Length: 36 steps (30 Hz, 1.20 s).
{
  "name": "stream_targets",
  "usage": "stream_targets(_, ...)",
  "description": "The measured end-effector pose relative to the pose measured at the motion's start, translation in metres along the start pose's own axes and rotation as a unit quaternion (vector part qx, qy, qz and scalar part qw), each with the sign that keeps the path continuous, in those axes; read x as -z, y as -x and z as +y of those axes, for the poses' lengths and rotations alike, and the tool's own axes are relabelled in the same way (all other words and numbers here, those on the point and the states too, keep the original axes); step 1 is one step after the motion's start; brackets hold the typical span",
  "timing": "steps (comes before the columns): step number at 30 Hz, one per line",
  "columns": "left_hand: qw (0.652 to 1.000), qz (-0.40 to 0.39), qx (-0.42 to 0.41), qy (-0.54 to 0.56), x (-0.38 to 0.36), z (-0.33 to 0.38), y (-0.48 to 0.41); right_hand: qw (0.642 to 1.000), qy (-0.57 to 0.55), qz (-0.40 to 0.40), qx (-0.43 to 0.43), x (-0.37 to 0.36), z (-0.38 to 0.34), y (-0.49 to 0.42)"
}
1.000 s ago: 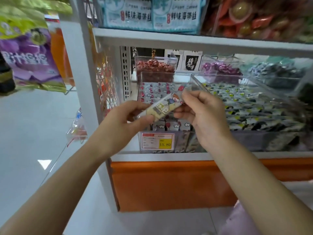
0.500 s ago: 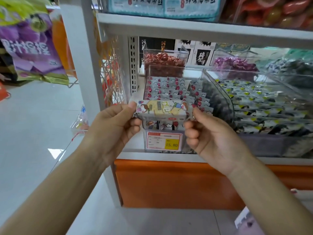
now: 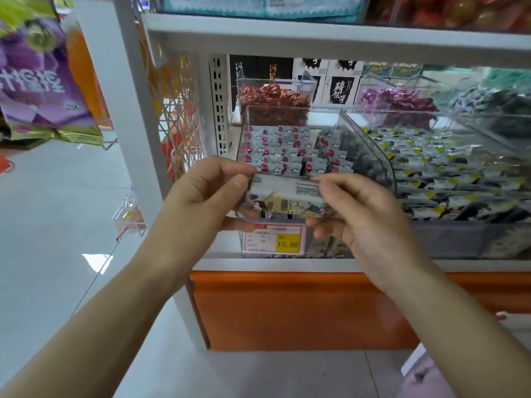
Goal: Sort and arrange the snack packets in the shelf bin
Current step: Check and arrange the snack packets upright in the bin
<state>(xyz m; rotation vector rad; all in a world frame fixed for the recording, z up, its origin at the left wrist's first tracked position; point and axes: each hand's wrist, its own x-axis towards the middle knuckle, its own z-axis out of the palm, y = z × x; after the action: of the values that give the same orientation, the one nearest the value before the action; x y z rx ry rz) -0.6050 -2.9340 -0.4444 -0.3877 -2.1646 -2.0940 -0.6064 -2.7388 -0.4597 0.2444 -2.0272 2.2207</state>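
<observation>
Packet has flipped, pinched between left hand and right hand.

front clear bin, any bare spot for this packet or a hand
Crowded: packet rows cover most of the bin. Free: its open top under the upper shelf, and the white shelf strip between bin and perforated upright. The held snack packet hides its front.

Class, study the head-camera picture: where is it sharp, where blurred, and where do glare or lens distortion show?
Head view: price tag sharp; purple bag at the left edge smeared; snack packet held by left hand and right hand slightly soft; glare patch on the floor; reflections haze the clear bin wall; shelf post leans, wide-angle distortion.
</observation>
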Motion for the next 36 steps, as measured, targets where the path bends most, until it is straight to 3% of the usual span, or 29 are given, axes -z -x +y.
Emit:
stream_targets(6, 0.999, -0.032, 0.010, -0.023, 0.002, 0.000, 0.000, 0.994, 0.080, -0.041, 0.067, -0.001, -0.002, 0.001)
stream_targets(14, 0.992, -0.062, -0.029, -0.105, 0.003, 0.002, 0.000, 0.970, 0.181, 0.005, 0.160, 0.000, -0.003, -0.002)
stream_targets(21, 0.998, -0.058, 0.024, -0.025, 0.004, -0.001, -0.002, 0.976, 0.162, -0.027, 0.145, 0.000, -0.005, -0.001)
stream_targets(28, 0.989, -0.041, -0.019, -0.141, -0.006, 0.002, 0.001, 0.965, 0.194, 0.030, 0.174, -0.002, -0.003, -0.003)
stream_targets(36, 0.984, -0.040, -0.003, -0.173, 0.002, 0.011, -0.005, 0.961, 0.207, -0.013, 0.182, -0.005, -0.005, 0.000)
